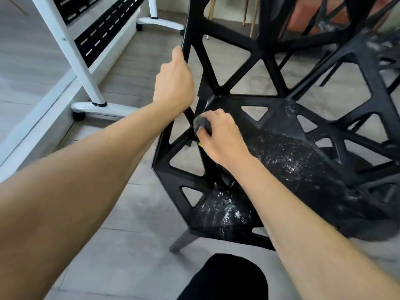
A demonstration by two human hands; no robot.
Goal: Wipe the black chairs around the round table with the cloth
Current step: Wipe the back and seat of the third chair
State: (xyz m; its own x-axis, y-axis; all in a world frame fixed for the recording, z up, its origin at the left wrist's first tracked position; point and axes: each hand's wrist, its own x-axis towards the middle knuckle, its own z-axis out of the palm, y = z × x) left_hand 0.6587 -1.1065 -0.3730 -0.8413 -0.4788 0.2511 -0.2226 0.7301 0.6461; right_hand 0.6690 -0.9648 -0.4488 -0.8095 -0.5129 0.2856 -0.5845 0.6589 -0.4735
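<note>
A black chair (pixel 287 161) with triangular cut-outs fills the middle and right of the head view; its seat shows wet, whitish speckles. My left hand (pixel 174 81) grips the chair's left side bar near the backrest edge. My right hand (pixel 220 137) is closed on a small dark grey cloth (pixel 201 124), pressed against the seat's left rear corner where the side bar meets it. A second black chair (pixel 346 35) stands behind, at the upper right, partly blurred.
A white-framed table on castors (pixel 95 105) with a black perforated panel (pixel 101 33) stands at the left. Grey plank floor (pixel 134 213) lies around the chair. Thin golden furniture legs (pixel 245 11) stand at the back. My dark-clothed knee (pixel 227 278) is at the bottom.
</note>
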